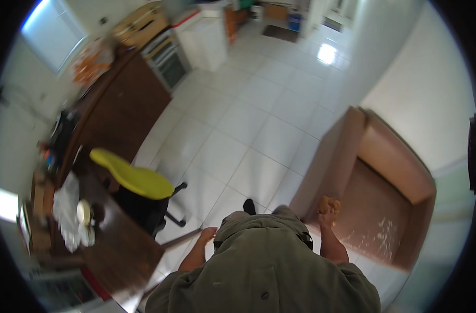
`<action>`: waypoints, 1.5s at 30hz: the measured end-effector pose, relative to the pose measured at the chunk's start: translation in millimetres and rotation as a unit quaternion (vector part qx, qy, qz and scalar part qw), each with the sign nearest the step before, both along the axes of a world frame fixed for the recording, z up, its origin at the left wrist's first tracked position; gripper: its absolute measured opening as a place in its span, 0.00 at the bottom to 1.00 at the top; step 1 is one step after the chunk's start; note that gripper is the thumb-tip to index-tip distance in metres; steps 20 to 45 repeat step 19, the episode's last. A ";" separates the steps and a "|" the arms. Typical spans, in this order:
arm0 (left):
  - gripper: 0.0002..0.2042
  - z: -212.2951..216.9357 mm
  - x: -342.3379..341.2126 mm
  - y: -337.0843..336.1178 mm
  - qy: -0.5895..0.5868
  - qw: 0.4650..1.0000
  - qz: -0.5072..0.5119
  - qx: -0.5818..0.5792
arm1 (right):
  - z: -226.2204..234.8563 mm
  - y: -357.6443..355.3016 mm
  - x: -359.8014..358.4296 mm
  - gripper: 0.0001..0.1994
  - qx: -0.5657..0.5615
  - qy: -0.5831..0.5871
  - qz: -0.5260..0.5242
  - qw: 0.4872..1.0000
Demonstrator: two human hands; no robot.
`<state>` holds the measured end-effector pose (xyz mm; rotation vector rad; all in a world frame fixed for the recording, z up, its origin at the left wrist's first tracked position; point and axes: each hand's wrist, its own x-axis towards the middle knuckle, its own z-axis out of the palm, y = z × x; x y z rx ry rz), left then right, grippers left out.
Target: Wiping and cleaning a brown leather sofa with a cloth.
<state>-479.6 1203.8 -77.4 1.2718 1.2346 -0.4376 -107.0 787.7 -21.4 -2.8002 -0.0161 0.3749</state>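
My right hand (327,216) is out to the side, above the near left part of a brown armchair (373,203). Its fingers are closed on a crumpled orange-brown thing (330,204), perhaps a cloth; blur hides its exact kind. My left hand (208,234) hangs beside my left hip, close to the corner of a dark wooden desk (118,235). Nothing shows in it, and its fingers are too small and smeared to read. The armchair's seat has pale, worn patches.
A yellow-backed office chair (136,175) stands at the desk on my left. On the desk are a plastic bag (67,214) and a jar with a pale lid (84,213). Ahead, white floor tiles (222,151) lead past a dark cabinet (125,99) and an oven (170,68) toward a dark mat (280,33).
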 end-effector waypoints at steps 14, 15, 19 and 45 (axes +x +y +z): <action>0.18 43.4 209.5 114.3 -0.022 0.981 -0.188 0.052 | 44.3 30.7 -49.7 0.38 0.012 0.188 -0.178 0.966; 0.17 41.5 222.4 103.1 -0.037 0.974 -0.217 0.053 | 54.6 38.4 -46.9 0.38 0.015 0.191 -0.194 0.962; 0.18 -78.6 223.4 109.4 -0.130 0.931 -0.334 0.065 | 57.9 63.6 -27.7 0.41 -0.030 0.232 -0.190 0.954; 0.18 -78.6 223.4 109.4 -0.130 0.931 -0.334 0.065 | 57.9 63.6 -27.7 0.41 -0.030 0.232 -0.190 0.954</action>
